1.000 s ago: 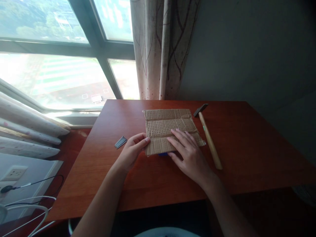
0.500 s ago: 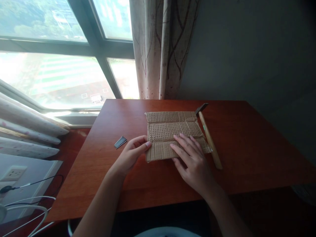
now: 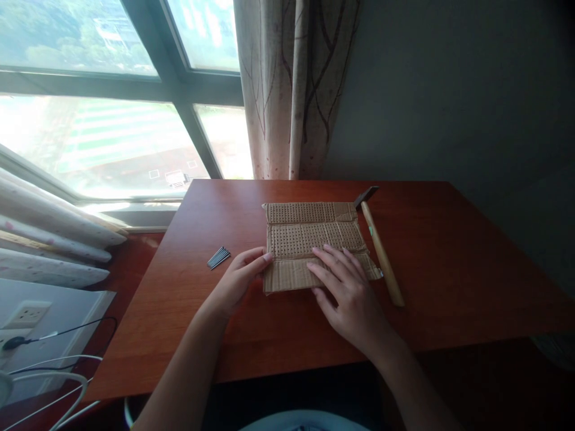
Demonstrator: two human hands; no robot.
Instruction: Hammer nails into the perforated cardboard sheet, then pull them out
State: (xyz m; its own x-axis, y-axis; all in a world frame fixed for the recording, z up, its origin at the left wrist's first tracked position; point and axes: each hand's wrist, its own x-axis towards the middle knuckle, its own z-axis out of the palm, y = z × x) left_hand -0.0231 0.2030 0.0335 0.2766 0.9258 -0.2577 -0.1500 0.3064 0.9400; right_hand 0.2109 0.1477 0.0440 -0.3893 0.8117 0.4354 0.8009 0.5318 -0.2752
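Note:
A piece of brown cardboard [image 3: 309,236] dotted with rows of small holes lies flat on the reddish wooden table [image 3: 449,263]. My right hand [image 3: 348,293] rests on its near part, fingers stretched out flat. At the cardboard's left edge my left hand [image 3: 238,278] touches it with loosely extended fingers and holds nothing. A hammer [image 3: 380,248] with a wooden handle lies just right of the cardboard, its dark head toward the wall. A small bundle of nails [image 3: 219,257] sits left of my left hand.
A window and a patterned curtain [image 3: 291,90] stand behind the table, with a grey wall to the right. Rolled fabric lies on the sill at left. A white box with a power socket [image 3: 27,314] and cables sits low on the left.
The cardboard has slid slightly toward the hammer and settled flat; a blue thing seen under its near edge a second ago is hidden. Both hands shifted only a little.

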